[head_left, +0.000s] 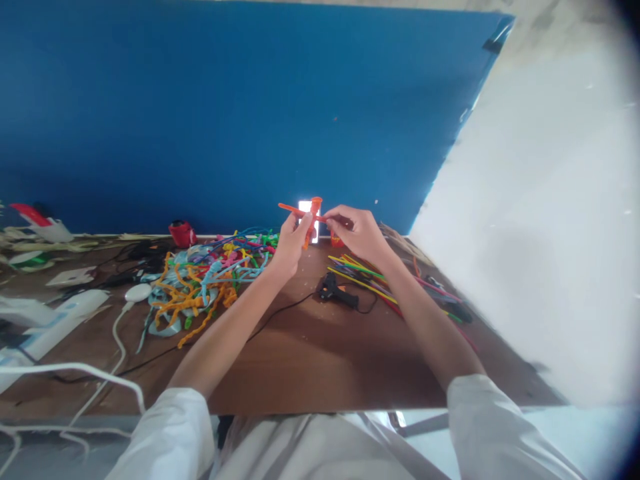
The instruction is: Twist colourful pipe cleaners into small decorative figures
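An orange pipe-cleaner figure is held up above the far part of the table, with one straight arm sticking out to the left. My left hand is closed around its middle, thumb and fingers pressed on it. With finger and thumb, my right hand pinches the figure's right arm. A lit white screen stands directly behind and is partly covered by the figure. Below the hands lies a black glue gun with its cord. Loose straight pipe cleaners in several colours lie under my right forearm.
A tangled heap of bent pipe cleaners spreads left of my left forearm. Farther left are a white power strip, white cables and a red pouch-like object. A blue panel rises behind the brown table; a white wall borders the right.
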`<state>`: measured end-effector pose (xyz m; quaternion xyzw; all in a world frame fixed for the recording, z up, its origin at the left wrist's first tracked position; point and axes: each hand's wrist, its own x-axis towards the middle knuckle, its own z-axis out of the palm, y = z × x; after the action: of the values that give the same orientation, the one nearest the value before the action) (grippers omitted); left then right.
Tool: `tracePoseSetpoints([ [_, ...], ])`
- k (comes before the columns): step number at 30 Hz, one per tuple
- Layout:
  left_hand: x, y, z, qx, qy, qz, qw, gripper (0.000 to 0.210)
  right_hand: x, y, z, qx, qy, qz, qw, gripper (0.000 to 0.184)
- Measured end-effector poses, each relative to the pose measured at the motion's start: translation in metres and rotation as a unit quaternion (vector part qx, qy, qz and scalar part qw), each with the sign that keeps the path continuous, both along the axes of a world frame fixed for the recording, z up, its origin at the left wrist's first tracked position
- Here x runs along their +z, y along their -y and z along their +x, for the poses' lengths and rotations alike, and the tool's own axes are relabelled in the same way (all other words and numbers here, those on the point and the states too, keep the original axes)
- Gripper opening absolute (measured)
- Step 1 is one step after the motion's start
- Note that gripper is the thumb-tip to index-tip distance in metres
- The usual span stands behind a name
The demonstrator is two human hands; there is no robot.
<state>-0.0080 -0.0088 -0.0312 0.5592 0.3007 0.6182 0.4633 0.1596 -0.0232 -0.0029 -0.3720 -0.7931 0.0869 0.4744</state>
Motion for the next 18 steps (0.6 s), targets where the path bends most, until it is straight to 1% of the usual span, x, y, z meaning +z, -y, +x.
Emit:
tracePoseSetpoints([
  [6, -0.0016, -0.0022, -0.0007, -0.008, -0.017, 0.014, 1.000, 0.028, -0.0003, -0.0003, -0.0018, -0.004, 0.004, 0.006, 1.000, 0.020],
  [13, 0.0017, -0.0012, -0.0022, -0.045, -0.022, 0.020, 0.999, 0.033, 0.0018, 0.0004, -0.0003, -0.012, 0.024, 0.027, 0.999, 0.018],
  [18, 0.0052, 0.0005, -0.0004, -0.040, -0.033, -0.012, 0.999, 0.041, 0.0023, 0.0013, -0.0008, -0.010, 0.033, 0.034, 0.999, 0.018],
])
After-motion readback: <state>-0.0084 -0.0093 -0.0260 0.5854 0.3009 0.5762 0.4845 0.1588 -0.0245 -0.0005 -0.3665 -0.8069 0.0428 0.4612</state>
